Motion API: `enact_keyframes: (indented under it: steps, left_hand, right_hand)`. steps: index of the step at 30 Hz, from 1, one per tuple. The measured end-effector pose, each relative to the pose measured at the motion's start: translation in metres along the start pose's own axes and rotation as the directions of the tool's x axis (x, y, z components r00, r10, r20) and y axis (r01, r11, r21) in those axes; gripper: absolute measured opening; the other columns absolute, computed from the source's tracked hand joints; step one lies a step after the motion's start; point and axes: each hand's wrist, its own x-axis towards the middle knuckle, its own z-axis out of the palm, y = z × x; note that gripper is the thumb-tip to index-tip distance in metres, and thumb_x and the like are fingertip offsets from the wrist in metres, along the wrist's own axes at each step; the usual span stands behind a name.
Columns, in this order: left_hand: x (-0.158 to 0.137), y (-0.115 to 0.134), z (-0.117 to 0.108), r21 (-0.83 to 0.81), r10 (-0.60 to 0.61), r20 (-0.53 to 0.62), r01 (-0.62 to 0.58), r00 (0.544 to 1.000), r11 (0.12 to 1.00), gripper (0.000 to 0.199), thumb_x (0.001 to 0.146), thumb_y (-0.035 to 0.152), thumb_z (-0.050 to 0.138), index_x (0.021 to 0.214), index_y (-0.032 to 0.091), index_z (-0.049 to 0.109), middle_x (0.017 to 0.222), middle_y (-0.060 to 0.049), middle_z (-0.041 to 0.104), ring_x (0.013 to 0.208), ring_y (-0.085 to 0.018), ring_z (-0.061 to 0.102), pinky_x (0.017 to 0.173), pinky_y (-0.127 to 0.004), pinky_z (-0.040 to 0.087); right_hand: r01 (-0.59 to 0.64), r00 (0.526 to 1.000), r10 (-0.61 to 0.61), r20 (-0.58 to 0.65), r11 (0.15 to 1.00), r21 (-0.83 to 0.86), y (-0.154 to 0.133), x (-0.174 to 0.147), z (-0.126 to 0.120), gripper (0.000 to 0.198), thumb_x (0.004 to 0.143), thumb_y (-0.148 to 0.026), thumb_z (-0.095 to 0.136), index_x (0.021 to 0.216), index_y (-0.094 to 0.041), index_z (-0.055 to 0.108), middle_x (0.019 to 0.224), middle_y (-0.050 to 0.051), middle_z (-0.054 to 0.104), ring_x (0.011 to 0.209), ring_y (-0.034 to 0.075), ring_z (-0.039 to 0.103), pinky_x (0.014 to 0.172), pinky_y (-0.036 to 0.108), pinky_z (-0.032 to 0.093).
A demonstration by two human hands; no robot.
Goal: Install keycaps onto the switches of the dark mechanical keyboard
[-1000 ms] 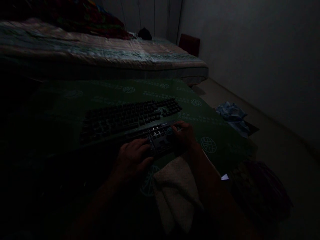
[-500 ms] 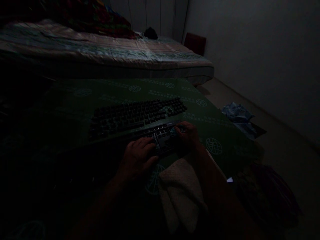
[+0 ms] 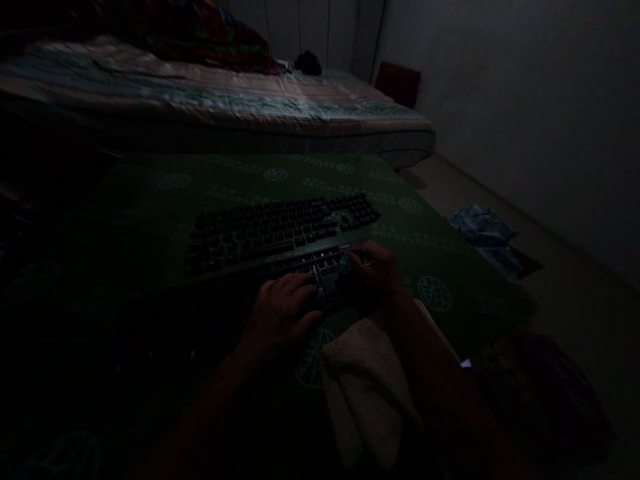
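In dim light a black keyboard body (image 3: 327,283) with its keycaps off lies on the green table sheet. My left hand (image 3: 285,307) rests on the middle of it, fingers stretched out and thumb apart. Over its right end my right hand (image 3: 377,267) is closed, fingertips pinched on a small bluish piece (image 3: 345,261), perhaps a scrap of cloth; its kind is too dark to tell. Behind the body, loose black keycaps (image 3: 270,227) are laid out in keyboard rows. A folded beige cloth (image 3: 367,387) lies in front, close to my right forearm.
The green sheet (image 3: 400,247) has white globe prints. Beyond it stands a bed (image 3: 310,113) with a patterned cover and a red blanket (image 3: 215,40). On the floor at right are a crumpled light-blue bag (image 3: 483,227) and a dark purple bundle (image 3: 555,393).
The whole view has shifted slightly, so things appear a little further right. My right fingertips have moved slightly at the keyboard's right end. My left hand keeps its place on the keyboard body.
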Motion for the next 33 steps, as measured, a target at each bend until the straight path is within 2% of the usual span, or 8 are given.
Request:
enact_keyframes:
  steps: [3, 7, 13, 17, 20, 26, 30, 33]
  left_hand:
    - [0.0, 0.001, 0.0, -0.002, -0.009, 0.011, 0.009, 1.0, 1.0, 0.036, 0.08, 0.037, 0.057, 0.112, 0.023, 0.06, 0.13, -0.012, 0.057, 0.122, -0.03, 0.049, 0.097, -0.053, 0.037]
    - [-0.001, 0.002, 0.001, -0.007, -0.013, 0.012, 0.013, 1.0, 1.0, 0.035, 0.08, 0.035, 0.058, 0.112, 0.022, 0.06, 0.131, -0.012, 0.057, 0.123, -0.03, 0.048, 0.097, -0.053, 0.036]
    - [-0.003, 0.005, -0.001, -0.008, -0.023, 0.012, 0.023, 1.0, 1.0, 0.033, 0.079, 0.034, 0.06, 0.11, 0.023, 0.06, 0.13, -0.011, 0.057, 0.122, -0.029, 0.048, 0.097, -0.051, 0.036]
    - [-0.004, 0.008, -0.004, -0.031, -0.027, 0.025, 0.028, 0.999, 0.999, 0.031, 0.079, 0.032, 0.06, 0.108, 0.022, 0.059, 0.131, -0.01, 0.056, 0.123, -0.028, 0.047, 0.097, -0.05, 0.035]
    - [-0.005, 0.009, -0.004, -0.049, -0.031, 0.036, 0.033, 0.999, 0.998, 0.032, 0.079, 0.032, 0.062, 0.109, 0.021, 0.059, 0.132, -0.01, 0.055, 0.123, -0.028, 0.046, 0.098, -0.051, 0.034]
    - [-0.007, 0.01, -0.003, -0.055, -0.041, 0.017, 0.041, 0.999, 0.998, 0.032, 0.078, 0.031, 0.062, 0.109, 0.022, 0.059, 0.132, -0.01, 0.055, 0.123, -0.029, 0.046, 0.099, -0.052, 0.034]
    - [-0.008, 0.011, -0.004, -0.066, -0.051, 0.015, 0.052, 0.999, 0.996, 0.031, 0.078, 0.031, 0.062, 0.108, 0.022, 0.059, 0.132, -0.01, 0.055, 0.123, -0.028, 0.046, 0.099, -0.051, 0.034]
    - [-0.008, 0.012, -0.005, -0.079, -0.063, 0.037, 0.065, 0.997, 0.995, 0.033, 0.077, 0.03, 0.065, 0.108, 0.021, 0.058, 0.132, -0.009, 0.055, 0.123, -0.028, 0.045, 0.1, -0.052, 0.033]
  right_hand:
    - [0.026, 0.999, -0.025, 0.035, 0.999, -0.047, -0.002, 0.001, 0.003, 0.011, 0.079, -0.019, 0.057, 0.072, -0.02, 0.066, 0.076, 0.004, 0.069, 0.073, 0.017, 0.063, 0.07, 0.028, 0.048]
    - [0.063, 0.993, -0.063, 0.1, 0.998, 0.002, -0.004, -0.004, -0.002, 0.012, 0.079, -0.021, 0.056, 0.072, -0.02, 0.066, 0.076, 0.004, 0.069, 0.07, 0.016, 0.063, 0.067, 0.027, 0.048]
    - [0.04, 0.999, -0.04, 0.033, 0.999, 0.0, -0.006, -0.004, -0.001, 0.012, 0.081, -0.027, 0.057, 0.077, -0.021, 0.066, 0.078, 0.005, 0.069, 0.071, 0.017, 0.063, 0.067, 0.028, 0.048]
    - [0.086, 0.991, -0.088, 0.099, 0.996, 0.022, -0.01, -0.007, 0.002, 0.013, 0.081, -0.026, 0.056, 0.074, -0.021, 0.066, 0.075, 0.004, 0.067, 0.07, 0.017, 0.063, 0.065, 0.028, 0.048]
    - [0.061, 0.987, -0.067, 0.144, 0.997, 0.046, -0.012, -0.011, -0.002, 0.012, 0.081, -0.026, 0.058, 0.074, -0.02, 0.066, 0.072, 0.003, 0.067, 0.066, 0.016, 0.062, 0.061, 0.027, 0.047]
    - [0.025, 0.998, -0.029, 0.056, 0.997, 0.068, -0.012, -0.008, 0.002, 0.01, 0.081, -0.028, 0.06, 0.077, -0.021, 0.066, 0.076, 0.004, 0.069, 0.069, 0.018, 0.064, 0.064, 0.03, 0.049]
    - [0.059, 0.99, -0.07, 0.119, 0.993, 0.098, -0.011, -0.009, 0.006, 0.009, 0.081, -0.028, 0.06, 0.077, -0.022, 0.066, 0.075, 0.004, 0.068, 0.068, 0.018, 0.063, 0.063, 0.03, 0.049]
    - [0.042, 0.99, -0.056, 0.131, 0.993, 0.108, -0.013, -0.012, 0.005, 0.009, 0.082, -0.029, 0.06, 0.078, -0.023, 0.066, 0.075, 0.003, 0.067, 0.068, 0.018, 0.063, 0.063, 0.03, 0.049]
